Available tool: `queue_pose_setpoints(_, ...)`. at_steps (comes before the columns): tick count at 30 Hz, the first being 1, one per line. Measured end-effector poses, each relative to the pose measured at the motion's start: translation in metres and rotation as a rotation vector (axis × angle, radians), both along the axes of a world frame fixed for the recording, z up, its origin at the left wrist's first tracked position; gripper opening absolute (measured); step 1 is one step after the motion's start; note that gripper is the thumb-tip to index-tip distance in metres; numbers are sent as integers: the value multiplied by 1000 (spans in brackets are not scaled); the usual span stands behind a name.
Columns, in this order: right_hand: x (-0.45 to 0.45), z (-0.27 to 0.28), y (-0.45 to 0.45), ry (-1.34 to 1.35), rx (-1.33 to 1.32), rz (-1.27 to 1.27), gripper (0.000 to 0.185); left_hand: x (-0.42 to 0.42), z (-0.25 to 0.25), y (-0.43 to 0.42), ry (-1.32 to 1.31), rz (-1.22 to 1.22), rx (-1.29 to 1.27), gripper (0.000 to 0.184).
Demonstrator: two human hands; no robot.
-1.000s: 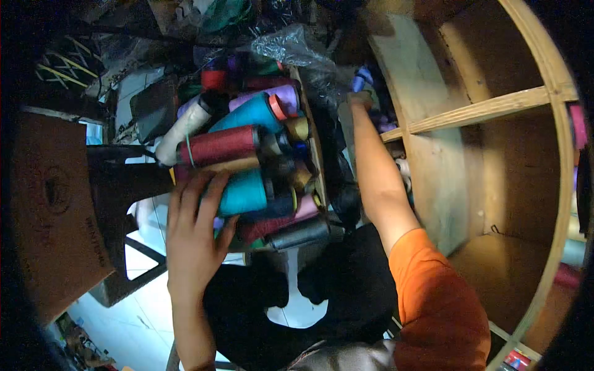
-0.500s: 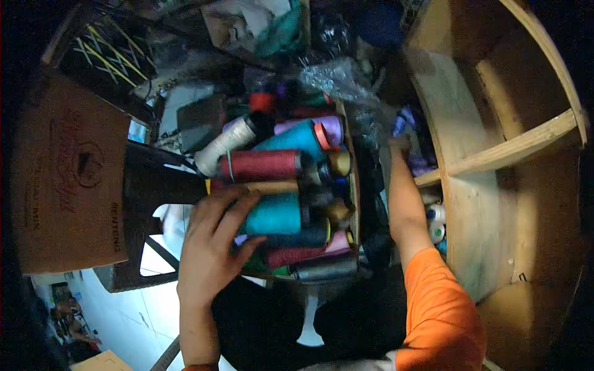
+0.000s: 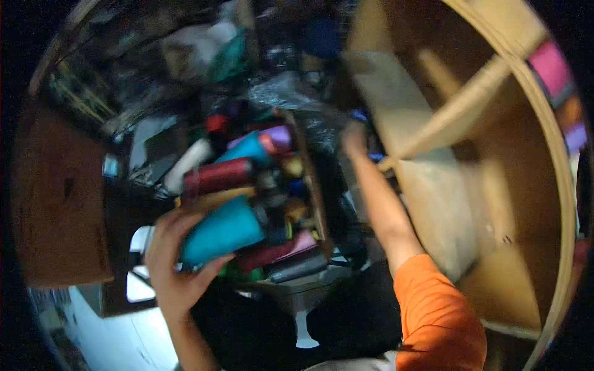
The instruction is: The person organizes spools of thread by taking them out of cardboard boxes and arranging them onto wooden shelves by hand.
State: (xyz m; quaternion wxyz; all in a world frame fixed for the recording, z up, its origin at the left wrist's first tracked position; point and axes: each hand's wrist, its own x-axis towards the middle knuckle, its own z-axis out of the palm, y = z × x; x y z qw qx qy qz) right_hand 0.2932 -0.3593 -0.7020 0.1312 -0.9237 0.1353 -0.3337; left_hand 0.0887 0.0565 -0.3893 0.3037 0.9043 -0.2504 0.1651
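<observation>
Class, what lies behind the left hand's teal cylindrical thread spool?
Part of a tan thread spool shows, then a dark red cylindrical thread spool. Whatever the teal spool covers is hidden.

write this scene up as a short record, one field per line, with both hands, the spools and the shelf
Left hand: fingers and thumb around a teal spool
Right hand: extended beside the wooden shelf; blurred, grip unclear
Other spools: red spool, white spool, dark grey spool, among more
Sleeve on right arm: orange
Image: motion-blurred
</observation>
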Motion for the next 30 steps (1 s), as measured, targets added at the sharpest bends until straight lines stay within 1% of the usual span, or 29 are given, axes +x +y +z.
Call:
queue_pose_setpoints(1, -5, 22, 4, 384, 45, 126, 22, -4, -6, 1, 56, 49, -226, 69)
queue_pose_setpoints(2, 8, -33, -19, 84, -272, 231, 20, -5, -9, 4, 77, 56, -351, 76)
queue_pose_setpoints(3, -24, 70, 34, 471, -21, 157, 19, -7, -17, -3, 59, 73, -590, 88)
queue_pose_setpoints(4, -46, 112, 54, 536, -65, 141, 18, -5, -21, 0, 20, 49, -645, 99)
queue_pose_setpoints(5, -61, 141, 66, 598, -111, 139, 17, -4, -23, 2, 0, 12, -692, 101)
queue_pose_setpoints(6, -73, 159, 74, 659, -154, 149, 17, -3, -26, 4, -25, -12, -735, 103)
queue_pose_setpoints(8, -92, 178, 83, 605, -119, 136, 22, -1, -30, 7, 114, -130, -945, 102)
queue_pose_setpoints(9, -110, 208, 88, 603, -143, 222, 24, 0, -30, 6, 180, -187, -1044, 102)
queue_pose_setpoints(10, -123, 231, 84, 595, -52, 291, 26, 0, -25, -1, 280, -239, -1190, 101)
queue_pose_setpoints(12, -147, 282, 79, 617, 54, 351, 31, -3, -18, -13, 502, -342, -1466, 100)
queue_pose_setpoints(13, -156, 298, 69, 687, 187, 330, 33, -2, -15, -19, 534, -521, -1475, 84)
queue_pose_setpoints(14, -163, 316, 57, 747, 318, 313, 34, 0, -11, -25, 622, -552, -1467, 81)
queue_pose_setpoints(15, -182, 337, 46, 695, 584, 379, 34, 2, -9, -30, 698, -578, -1461, 78)
queue_pose_setpoints(16, -188, 343, 23, 719, 549, 352, 33, 5, -5, -34, 773, -598, -1452, 75)
queue_pose_setpoints(17, -207, 363, 9, 701, 480, 314, 33, 5, 5, -50, 815, -555, -1476, 71)
queue_pose_setpoints(18, -224, 367, -8, 588, 524, 300, 32, 8, 3, -57, 754, -618, -1421, 65)
queue_pose_setpoints(19, -240, 376, -16, 548, 611, 174, 32, 11, 6, -63, 745, -677, -1329, 61)
queue_pose_setpoints(20, -248, 373, -37, 452, 680, 68, 26, 10, 11, -71, 734, -729, -1237, 58)
queue_pose_setpoints(21, -255, 382, -48, 463, 614, -146, 23, 7, 17, -80, 762, -677, -1220, 54)
queue_pose_setpoints(22, -258, 381, -59, 360, 552, -319, 26, 4, 22, -89, 796, -623, -1202, 51)
queue_pose_setpoints(23, -252, 357, -108, 264, 588, -349, 26, 4, 25, -94, 860, -648, -1174, 48)
queue_pose_setpoints(24, -240, 347, -147, 299, 470, -541, 23, 8, 19, -103, 1032, -626, -1184, 51)
queue_pose_setpoints(25, -237, 340, -167, 247, 268, -683, 18, 8, 13, -104, 1126, -666, -1177, 53)
queue_pose_setpoints(26, -232, 333, -185, 231, 190, -679, 22, 8, 10, -104, 1219, -705, -1170, 56)
queue_pose_setpoints(27, -227, 327, -200, 216, 112, -675, 27, 0, 12, -109, 1228, -594, -1189, 58)
queue_pose_setpoints(28, -223, 319, -218, 205, 33, -672, 34, 0, 9, -107, 1255, -598, -1184, 57)
queue_pose_setpoints(29, -216, 310, -238, 104, 249, -628, 50, 0, 3, -105, 1278, -603, -1183, 56)
queue_pose_setpoints(30, -215, 299, -254, -36, 214, -457, 48, 0, -1, -103, 1298, -608, -1187, 54)
